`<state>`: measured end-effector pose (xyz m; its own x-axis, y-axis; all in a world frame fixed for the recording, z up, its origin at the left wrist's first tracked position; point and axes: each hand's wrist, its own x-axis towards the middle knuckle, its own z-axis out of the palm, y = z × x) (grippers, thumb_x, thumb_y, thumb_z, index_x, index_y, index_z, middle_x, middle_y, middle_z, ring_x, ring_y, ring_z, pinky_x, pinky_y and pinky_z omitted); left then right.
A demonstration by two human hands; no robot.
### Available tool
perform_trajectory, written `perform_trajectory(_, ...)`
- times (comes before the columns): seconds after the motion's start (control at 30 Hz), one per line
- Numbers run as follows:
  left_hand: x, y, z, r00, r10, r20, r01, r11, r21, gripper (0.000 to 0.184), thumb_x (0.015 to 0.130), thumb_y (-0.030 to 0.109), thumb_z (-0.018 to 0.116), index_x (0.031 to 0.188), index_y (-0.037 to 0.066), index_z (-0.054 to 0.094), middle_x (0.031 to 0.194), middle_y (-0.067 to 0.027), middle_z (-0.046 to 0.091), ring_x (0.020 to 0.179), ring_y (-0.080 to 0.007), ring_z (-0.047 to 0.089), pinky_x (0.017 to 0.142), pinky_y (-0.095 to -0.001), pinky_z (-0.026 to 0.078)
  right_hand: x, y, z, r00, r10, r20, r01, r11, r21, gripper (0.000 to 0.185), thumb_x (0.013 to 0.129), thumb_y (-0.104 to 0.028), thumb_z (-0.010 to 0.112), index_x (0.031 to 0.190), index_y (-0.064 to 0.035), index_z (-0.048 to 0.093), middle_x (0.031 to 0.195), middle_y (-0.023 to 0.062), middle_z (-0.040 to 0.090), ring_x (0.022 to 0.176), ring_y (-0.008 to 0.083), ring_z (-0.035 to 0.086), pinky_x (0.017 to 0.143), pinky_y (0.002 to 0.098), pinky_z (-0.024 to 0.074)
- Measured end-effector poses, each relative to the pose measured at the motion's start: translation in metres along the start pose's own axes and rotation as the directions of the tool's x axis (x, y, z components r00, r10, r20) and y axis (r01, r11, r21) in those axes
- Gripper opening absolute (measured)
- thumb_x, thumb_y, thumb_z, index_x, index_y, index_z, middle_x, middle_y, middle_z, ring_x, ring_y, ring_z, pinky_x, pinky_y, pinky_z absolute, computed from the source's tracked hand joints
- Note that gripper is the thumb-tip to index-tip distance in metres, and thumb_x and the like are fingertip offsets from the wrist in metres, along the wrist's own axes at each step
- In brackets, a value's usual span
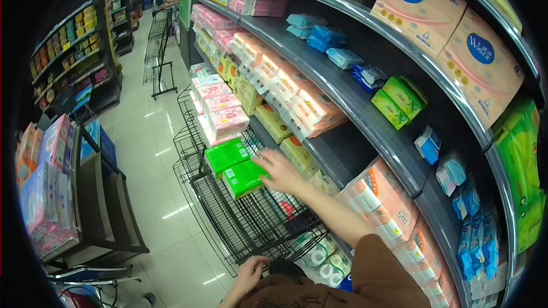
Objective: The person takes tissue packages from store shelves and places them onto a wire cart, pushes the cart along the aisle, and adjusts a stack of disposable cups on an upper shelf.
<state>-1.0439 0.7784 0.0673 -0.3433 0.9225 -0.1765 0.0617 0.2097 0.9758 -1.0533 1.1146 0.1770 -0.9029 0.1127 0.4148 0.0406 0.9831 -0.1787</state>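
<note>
My right hand reaches over a black wire shopping cart, fingers apart, at the right side of two green tissue packs. Its fingertips overlap the edge of the nearer pack; whether they press on it I cannot tell. Both green packs lie side by side in front of a stack of pink-and-white tissue packs in the cart. Low in the view, my left hand is held close to my body by the cart's near end. Its fingers are loosely bent, with nothing visible in them.
Shelves on the right carry orange tissue packs, blue wipes, green packs and large tissue boxes. A display stand borders the aisle at left. Further down are another cart and a person.
</note>
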Motion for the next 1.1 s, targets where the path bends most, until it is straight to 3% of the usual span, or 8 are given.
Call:
perform_trajectory(0.13, 0.009, -0.008, 0.008, 0.994, 0.111, -0.015, -0.111, 0.993, -0.044, 0.020, 0.093, 0.003, 0.053, 0.108, 0.003, 0.066, 0.096, -0.0112, 0.067, 0.086, -0.0212, 0.066, 0.077, -0.0300, 0.052, -0.007, 0.027, -0.137, 0.869, 0.229, -0.438, -0.301, 0.948, -0.104, 0.039, 0.077, -0.011, 0.065, 0.116, -0.0026, 0.061, 0.119, 0.0168, 0.060, 0.111, 0.0333, 0.058, 0.095, 0.0426, 0.0469)
perform_trajectory(0.23, 0.010, -0.013, 0.009, 0.990, 0.141, -0.021, -0.142, 0.989, -0.033, 0.019, 0.093, 0.002, 0.054, 0.108, 0.002, 0.066, 0.095, -0.0118, 0.067, 0.086, -0.0203, 0.066, 0.078, -0.0290, 0.052, -0.039, 0.085, -0.234, 0.405, 0.457, -0.792, -0.645, 0.756, 0.106, 0.043, 0.079, -0.011, 0.064, 0.121, -0.0017, 0.056, 0.115, 0.0210, 0.060, 0.109, 0.0356, 0.057, 0.096, 0.0407, 0.0443)
perform_trajectory(0.33, 0.009, -0.019, 0.009, 0.997, 0.082, -0.001, -0.081, 0.994, -0.077, 0.020, 0.098, 0.007, 0.051, 0.109, 0.002, 0.066, 0.095, -0.0102, 0.069, 0.091, -0.0178, 0.066, 0.081, -0.0295, 0.051, -0.107, 0.176, -0.301, 0.153, 0.349, -0.924, -0.877, 0.479, 0.036, 0.076, 0.076, -0.025, 0.075, 0.141, -0.0088, 0.040, 0.131, 0.0227, 0.047, 0.124, 0.0380, 0.047, 0.103, 0.0456, 0.0392)
perform_trajectory(0.43, 0.009, -0.017, 0.009, 1.000, 0.030, 0.000, -0.030, 0.996, -0.088, 0.020, 0.095, 0.004, 0.052, 0.110, 0.002, 0.065, 0.096, -0.0117, 0.068, 0.087, -0.0199, 0.067, 0.078, -0.0289, 0.052, -0.148, 0.226, -0.315, 0.328, 0.677, -0.658, -0.837, 0.531, 0.129, 0.088, 0.072, -0.031, 0.079, 0.146, -0.0143, 0.034, 0.130, 0.0239, 0.045, 0.125, 0.0404, 0.044, 0.105, 0.0464, 0.0371)
perform_trajectory(0.53, 0.012, -0.015, 0.004, 0.997, 0.078, 0.023, -0.078, 0.997, 0.026, 0.019, 0.096, 0.006, 0.051, 0.110, 0.002, 0.065, 0.098, -0.0116, 0.067, 0.089, -0.0201, 0.067, 0.078, -0.0292, 0.053, -0.120, 0.184, -0.303, 0.286, 0.681, -0.674, -0.908, 0.417, 0.035, 0.095, 0.070, -0.034, 0.081, 0.149, -0.0170, 0.031, 0.134, 0.0284, 0.041, 0.126, 0.0442, 0.042, 0.106, 0.0459, 0.0359)
perform_trajectory(0.6, 0.015, -0.015, 0.003, 0.999, 0.025, 0.034, -0.025, 1.000, -0.008, 0.021, 0.098, 0.009, 0.050, 0.113, 0.004, 0.064, 0.103, -0.0102, 0.068, 0.093, -0.0193, 0.066, 0.081, -0.0296, 0.052, -0.130, 0.210, -0.299, 0.424, 0.594, -0.683, -0.814, 0.581, 0.001, 0.101, 0.067, -0.038, 0.082, 0.151, -0.0212, 0.028, 0.143, 0.0315, 0.032, 0.133, 0.0461, 0.035, 0.108, 0.0458, 0.0338)
perform_trajectory(0.73, 0.013, 0.001, 0.000, 0.998, -0.001, 0.055, 0.001, 1.000, -0.007, 0.023, 0.099, 0.014, 0.050, 0.116, 0.006, 0.064, 0.106, -0.0081, 0.068, 0.096, -0.0188, 0.065, 0.085, -0.0303, 0.051, -0.113, 0.204, -0.306, 0.221, 0.718, -0.660, -0.944, 0.329, 0.041, 0.107, 0.067, -0.044, 0.083, 0.153, -0.0228, 0.023, 0.149, 0.0289, 0.024, 0.142, 0.0431, 0.021, 0.113, 0.0435, 0.0282)
perform_trajectory(1.1, -0.007, -0.007, -0.014, 0.999, 0.018, -0.028, -0.017, 0.998, 0.056, 0.023, 0.098, 0.009, 0.050, 0.116, 0.003, 0.062, 0.110, -0.0140, 0.066, 0.102, -0.0271, 0.066, 0.087, -0.0356, 0.052, -0.142, 0.261, -0.301, 0.388, 0.655, -0.649, -0.773, 0.614, 0.157, 0.096, 0.077, -0.033, 0.078, 0.150, -0.0107, 0.020, 0.147, 0.0240, 0.037, 0.135, 0.0358, 0.040, 0.110, 0.0396, 0.0325)
